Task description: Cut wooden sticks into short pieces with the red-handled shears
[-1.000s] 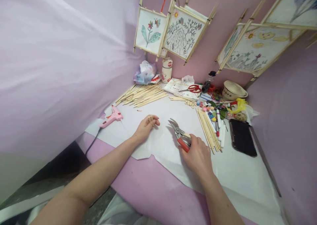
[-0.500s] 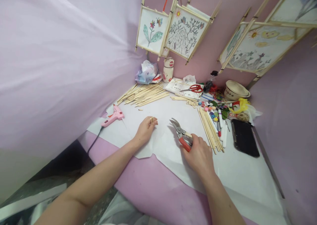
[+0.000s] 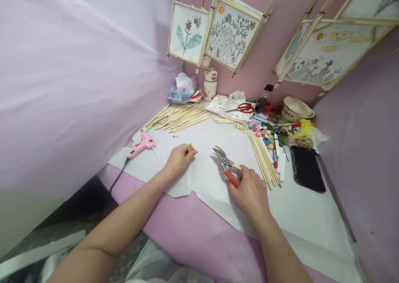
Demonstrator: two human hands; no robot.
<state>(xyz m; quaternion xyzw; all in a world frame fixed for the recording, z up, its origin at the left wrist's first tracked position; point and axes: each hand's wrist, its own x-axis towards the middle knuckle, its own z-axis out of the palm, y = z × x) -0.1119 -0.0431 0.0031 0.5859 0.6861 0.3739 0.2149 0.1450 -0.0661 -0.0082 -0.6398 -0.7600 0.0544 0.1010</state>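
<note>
My left hand (image 3: 179, 160) is closed around short pieces of wooden stick (image 3: 189, 148), whose ends poke out above the fingers. My right hand (image 3: 249, 190) grips pruning shears (image 3: 228, 163) by the handles, one of them red. Their curved blades are parted and point to the upper left, with nothing between them. A gap of bare white paper (image 3: 204, 166) lies between the shears and my left hand. To the right of the shears rests a bundle of long wooden sticks (image 3: 263, 161).
A pink glue gun (image 3: 141, 145) with a cord lies at the left. Many sticks (image 3: 182, 117) spread at the back, near red-handled scissors (image 3: 245, 107) and a bottle (image 3: 210, 85). Markers, a bowl (image 3: 296, 110) and a black phone (image 3: 307, 168) stand right. Framed drawings (image 3: 233, 33) hang above.
My left hand has shifted slightly left and turned, so more of the stick pieces shows. My right hand and the shears have barely moved.
</note>
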